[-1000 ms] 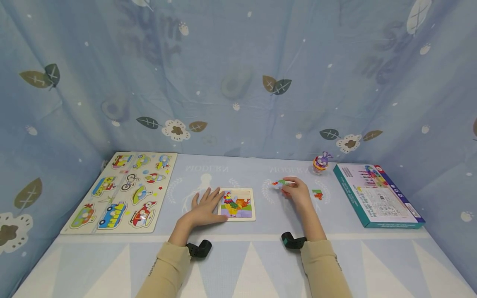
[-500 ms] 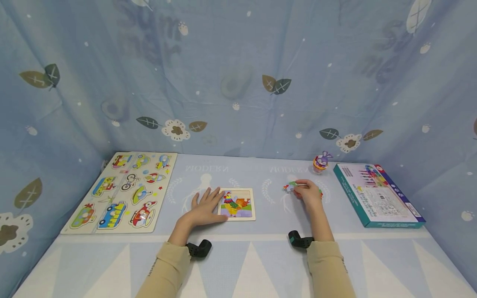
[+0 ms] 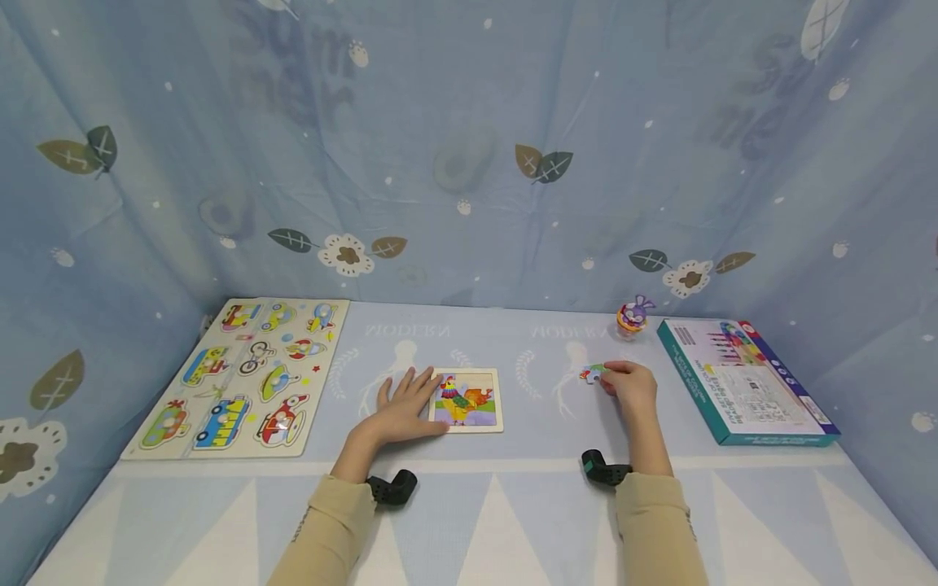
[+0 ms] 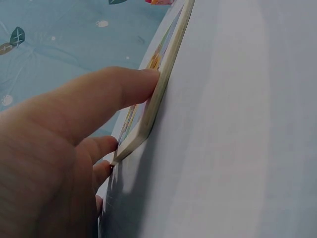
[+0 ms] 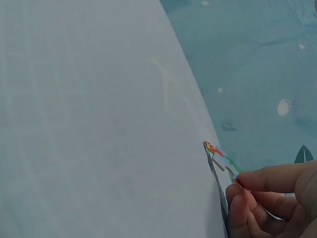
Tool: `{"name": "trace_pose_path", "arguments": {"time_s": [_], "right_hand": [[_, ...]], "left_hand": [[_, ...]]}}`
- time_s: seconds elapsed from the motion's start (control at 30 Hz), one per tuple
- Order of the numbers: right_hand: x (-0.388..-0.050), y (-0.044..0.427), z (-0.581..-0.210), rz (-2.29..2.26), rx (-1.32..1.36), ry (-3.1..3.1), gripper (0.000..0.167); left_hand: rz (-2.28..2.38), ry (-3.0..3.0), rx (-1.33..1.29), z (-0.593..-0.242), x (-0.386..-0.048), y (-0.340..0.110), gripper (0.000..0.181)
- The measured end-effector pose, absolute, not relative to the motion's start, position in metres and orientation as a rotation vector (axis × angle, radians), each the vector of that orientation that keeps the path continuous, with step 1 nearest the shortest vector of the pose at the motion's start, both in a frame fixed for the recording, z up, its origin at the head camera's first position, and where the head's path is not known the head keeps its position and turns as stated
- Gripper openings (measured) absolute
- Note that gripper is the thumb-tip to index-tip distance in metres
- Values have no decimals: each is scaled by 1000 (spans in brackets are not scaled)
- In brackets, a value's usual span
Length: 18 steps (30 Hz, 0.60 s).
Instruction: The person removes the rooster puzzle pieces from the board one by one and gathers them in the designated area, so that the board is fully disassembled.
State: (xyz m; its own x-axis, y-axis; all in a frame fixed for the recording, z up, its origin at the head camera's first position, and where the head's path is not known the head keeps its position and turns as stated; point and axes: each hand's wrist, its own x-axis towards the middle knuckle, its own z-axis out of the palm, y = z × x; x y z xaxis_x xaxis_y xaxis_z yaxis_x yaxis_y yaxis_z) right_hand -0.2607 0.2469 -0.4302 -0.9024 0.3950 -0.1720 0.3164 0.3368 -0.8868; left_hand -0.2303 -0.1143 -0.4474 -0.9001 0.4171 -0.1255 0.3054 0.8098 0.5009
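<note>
Positions by clock face centred on the puzzle, head view. Puzzle (image 3: 469, 400): rooster picture, pale frame, flat on table (image 3: 538, 443). Left hand (image 3: 403, 413): nine o'clock, fingers straight, spread wide, thumb on the puzzle's near edge. Right hand (image 3: 633, 386): three o'clock, well apart from the puzzle, thumb and fingers narrowed, pinching one small colourful piece (image 3: 590, 373). Board (image 3: 238, 384): vehicle pictures, nine o'clock. Toy (image 3: 630, 319): purple, two o'clock. Box (image 3: 747, 387): three o'clock, beyond the right hand.

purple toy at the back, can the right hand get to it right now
Likely yes: the toy stands just beyond the right hand with nothing visible between them, though that hand pinches a puzzle piece and may need to let go first.
</note>
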Motion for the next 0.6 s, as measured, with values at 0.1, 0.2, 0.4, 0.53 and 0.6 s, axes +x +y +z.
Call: {"name": "trace_pose_path", "arguments": {"time_s": [0.1,0.2,0.4,0.53,0.6], "right_hand": [[-259,250,-431,1611,-683,-2513,31],[-259,253,-431,1594,-716,-2515,32],[-258,256,-431,1580,-768,-2492,33],[-258,256,-431,1598,-799,-2467,34],[-259,256,-430,1602,-805,-2461,34]], "left_hand": [[717,2766,562,-448,-231,-115,84],[719,2768,565,-448,-231,-115,84],[713,2770,570,-446,-230,-114,84],[709,2766,567,-445,-230,-114,84],[708,2765,562,-445,-230,-114,84]]}}
